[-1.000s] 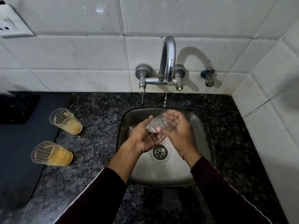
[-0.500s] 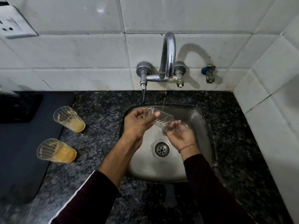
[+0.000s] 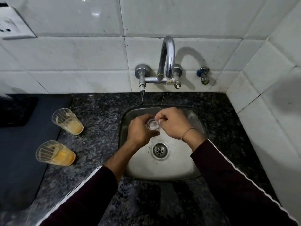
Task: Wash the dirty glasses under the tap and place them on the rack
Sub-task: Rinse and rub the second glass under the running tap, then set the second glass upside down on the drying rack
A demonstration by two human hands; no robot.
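Note:
Over the steel sink (image 3: 177, 170) my left hand (image 3: 140, 129) grips a clear glass (image 3: 152, 124), held so that one round end faces up at me. My right hand (image 3: 173, 123) has its fingers curled against the glass's upper right side, fingertips at the edge. The chrome tap (image 3: 167, 61) arches from the wall above the sink; a thin stream of water is barely visible below it. Two dirty glasses with orange residue stand on the counter to the left, one farther back (image 3: 68, 121) and one nearer (image 3: 54, 153).
The dark speckled counter (image 3: 101, 115) surrounds the sink. A dark mat (image 3: 19, 152) covers the left side. A second small valve (image 3: 203, 75) sticks out of the tiled wall at the right. The drain (image 3: 160, 150) lies below my hands. No rack is in view.
The glass has been turned from lying sideways across both hands to end-up in my left hand. My right hand moved from under it to its upper right edge.

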